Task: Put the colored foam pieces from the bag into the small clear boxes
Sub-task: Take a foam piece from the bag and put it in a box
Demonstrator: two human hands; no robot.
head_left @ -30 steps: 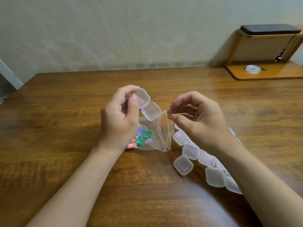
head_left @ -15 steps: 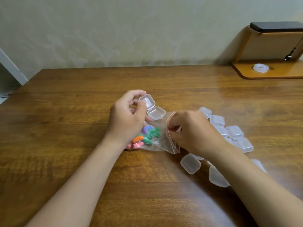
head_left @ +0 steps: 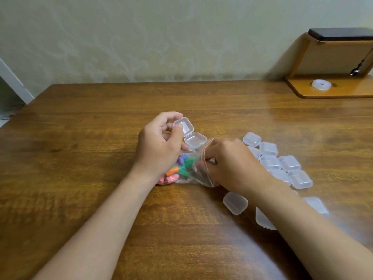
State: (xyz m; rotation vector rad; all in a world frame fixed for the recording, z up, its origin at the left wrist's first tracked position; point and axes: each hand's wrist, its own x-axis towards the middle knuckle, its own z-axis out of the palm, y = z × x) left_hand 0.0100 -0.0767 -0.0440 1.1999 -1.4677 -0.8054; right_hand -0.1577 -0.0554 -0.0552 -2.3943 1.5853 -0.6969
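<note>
A clear zip bag (head_left: pixel 196 174) with a red-lined mouth lies mid-table, holding several colored foam pieces (head_left: pixel 181 167) in green, purple, orange and pink. My left hand (head_left: pixel 159 148) holds a small clear hinged box (head_left: pixel 189 133) with its lid swung open, just above the bag. My right hand (head_left: pixel 230 164) is at the bag's mouth with its fingers curled into the opening; the fingertips are hidden inside. Several closed small clear boxes (head_left: pixel 282 164) lie in a loose group to the right, partly under my right forearm.
The wooden table (head_left: pixel 80 158) stretches wide to the left and back. At the far right stands a wooden shelf stand (head_left: pixel 331 89) with a white tape roll (head_left: pixel 321 84) on its base and a dark flat device (head_left: pixel 341 34) on top. A wall runs behind.
My right hand dropped from above the bag and pushed its fingers into the bag's mouth. My left hand lowered slightly with the open box. The view shifted left, uncovering more of the closed boxes.
</note>
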